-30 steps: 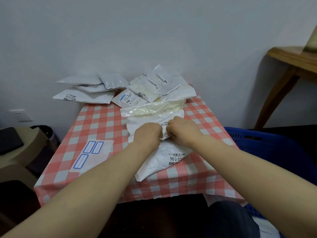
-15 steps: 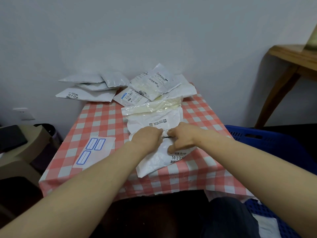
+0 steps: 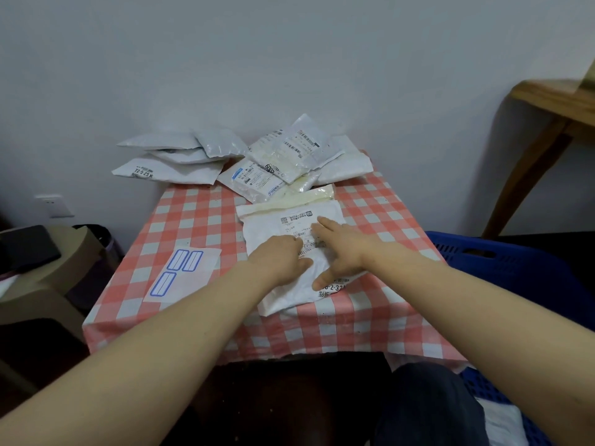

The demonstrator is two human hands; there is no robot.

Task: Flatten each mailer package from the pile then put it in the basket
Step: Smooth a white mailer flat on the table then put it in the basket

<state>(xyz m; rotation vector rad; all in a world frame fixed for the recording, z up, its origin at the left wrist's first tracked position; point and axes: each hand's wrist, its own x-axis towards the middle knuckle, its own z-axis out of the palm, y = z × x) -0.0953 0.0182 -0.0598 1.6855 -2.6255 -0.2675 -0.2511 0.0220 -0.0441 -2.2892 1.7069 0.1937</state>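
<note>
A white mailer (image 3: 283,226) with printed labels lies on the red-checked table (image 3: 199,214), its near corner reaching toward the front edge. Both my hands rest on it side by side. My right hand (image 3: 341,249) lies flat with fingers spread, pressing the mailer. My left hand (image 3: 283,255) presses down beside it, fingers bent under so I see mostly its back. A pile of white and grey mailers (image 3: 277,156) sits at the table's far edge against the wall. The blue basket (image 3: 502,262) stands to the right of the table, below its top.
A white sheet with blue-outlined label boxes (image 3: 183,272) lies on the table's left part. A beige stool with a dark object (image 3: 29,249) stands at the left. A wooden table (image 3: 553,104) is at the far right. My knee (image 3: 428,407) shows below the table edge.
My hands pinched the mailer's middle together, then moved apart. Now the right hand is spread flat and both press the mailer down; the view has moved closer.
</note>
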